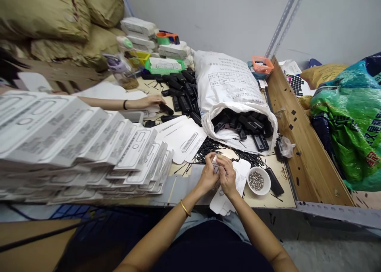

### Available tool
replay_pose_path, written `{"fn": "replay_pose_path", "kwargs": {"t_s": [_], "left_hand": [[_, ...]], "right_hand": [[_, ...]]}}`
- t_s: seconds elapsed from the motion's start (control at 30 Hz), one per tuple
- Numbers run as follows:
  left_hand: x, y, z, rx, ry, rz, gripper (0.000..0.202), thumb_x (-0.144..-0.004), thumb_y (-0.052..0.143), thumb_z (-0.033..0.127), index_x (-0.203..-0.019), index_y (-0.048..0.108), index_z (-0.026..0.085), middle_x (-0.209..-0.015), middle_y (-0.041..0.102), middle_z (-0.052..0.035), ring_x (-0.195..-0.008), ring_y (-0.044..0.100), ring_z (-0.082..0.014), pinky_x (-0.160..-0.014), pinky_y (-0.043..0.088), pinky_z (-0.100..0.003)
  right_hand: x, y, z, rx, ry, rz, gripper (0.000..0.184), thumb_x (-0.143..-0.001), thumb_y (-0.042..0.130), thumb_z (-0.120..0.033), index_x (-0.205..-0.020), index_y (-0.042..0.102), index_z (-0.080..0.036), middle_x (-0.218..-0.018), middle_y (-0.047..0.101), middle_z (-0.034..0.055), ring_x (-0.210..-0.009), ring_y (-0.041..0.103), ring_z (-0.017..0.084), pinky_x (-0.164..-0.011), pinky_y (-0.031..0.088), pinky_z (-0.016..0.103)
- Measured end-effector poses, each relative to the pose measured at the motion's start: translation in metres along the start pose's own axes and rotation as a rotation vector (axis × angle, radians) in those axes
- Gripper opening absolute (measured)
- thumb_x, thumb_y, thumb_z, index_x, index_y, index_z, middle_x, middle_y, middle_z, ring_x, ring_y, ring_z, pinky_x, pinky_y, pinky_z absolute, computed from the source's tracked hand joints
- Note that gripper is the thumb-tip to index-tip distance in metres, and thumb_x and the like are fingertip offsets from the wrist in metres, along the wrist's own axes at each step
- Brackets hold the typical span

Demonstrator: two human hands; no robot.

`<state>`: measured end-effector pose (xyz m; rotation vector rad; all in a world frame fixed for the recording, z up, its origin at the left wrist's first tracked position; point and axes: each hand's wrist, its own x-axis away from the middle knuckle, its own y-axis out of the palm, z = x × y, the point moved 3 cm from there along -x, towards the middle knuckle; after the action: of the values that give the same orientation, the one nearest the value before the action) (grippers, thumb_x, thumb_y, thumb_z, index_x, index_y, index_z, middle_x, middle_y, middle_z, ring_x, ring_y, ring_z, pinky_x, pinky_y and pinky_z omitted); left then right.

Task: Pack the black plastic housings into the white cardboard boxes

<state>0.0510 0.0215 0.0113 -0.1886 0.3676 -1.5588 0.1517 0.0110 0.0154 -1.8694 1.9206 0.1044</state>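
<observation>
Near the table's front edge, a small white printed carton (215, 165) is held between my two hands. My left hand (208, 175) grips its left side, and the fingers of my right hand (228, 175) close on its top and right side. Most of the carton is hidden by the fingers. Flat white cartons (220, 202) lie under and beside my right hand, partly over the edge. Just right of them stands a white bowl (267, 188) of small metal pieces (256, 181). Thin black rods (208, 149) are scattered beyond my hands.
A white sack (229, 73) spills black plastic parts (250, 125). Stacked white boxes (135, 145) fill the left side. Across the table, another person's hand (151, 101) touches a black part (166, 108). A wooden board (306, 145) borders the right; a black piece (274, 181) lies by the bowl.
</observation>
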Motion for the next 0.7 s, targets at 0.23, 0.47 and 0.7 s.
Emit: {"fn": "replay_pose_path", "kwargs": {"t_s": [0.23,0.47,0.7], "left_hand": [[-0.048,-0.152,0.073,-0.689,-0.068,0.247,0.064,-0.073,0.063,0.051,-0.121,0.046,0.013,-0.100,0.059,-0.0113,-0.098,0.058,-0.0327,-0.085,0.047,-0.051],[-0.087,-0.178,0.060,-0.903,0.151,0.509,0.062,-0.072,0.065,0.026,-0.127,0.043,0.008,-0.148,0.024,-0.0181,-0.138,0.011,-0.0422,-0.109,0.005,-0.065],[-0.173,-0.003,0.010,-0.303,-0.010,-0.028,0.055,-0.064,0.065,0.019,-0.115,0.050,0.008,-0.116,0.055,-0.0206,-0.119,0.046,-0.0341,-0.102,0.034,-0.048]], "right_hand": [[-0.012,-0.073,0.023,-0.089,0.354,0.225,0.034,-0.093,0.037,-0.040,-0.108,0.058,-0.019,-0.112,0.064,0.0091,-0.105,0.060,0.020,-0.090,0.046,0.037],[0.018,-0.148,0.064,0.516,0.428,-0.013,0.021,-0.083,0.047,-0.032,-0.084,0.065,-0.021,-0.085,0.068,0.0074,-0.079,0.061,0.024,-0.072,0.044,0.034],[0.047,-0.137,0.094,0.675,0.362,-0.196,0.021,-0.075,0.045,-0.015,-0.070,0.064,-0.022,-0.082,0.064,0.0093,-0.087,0.059,0.027,-0.078,0.046,0.039]]}}
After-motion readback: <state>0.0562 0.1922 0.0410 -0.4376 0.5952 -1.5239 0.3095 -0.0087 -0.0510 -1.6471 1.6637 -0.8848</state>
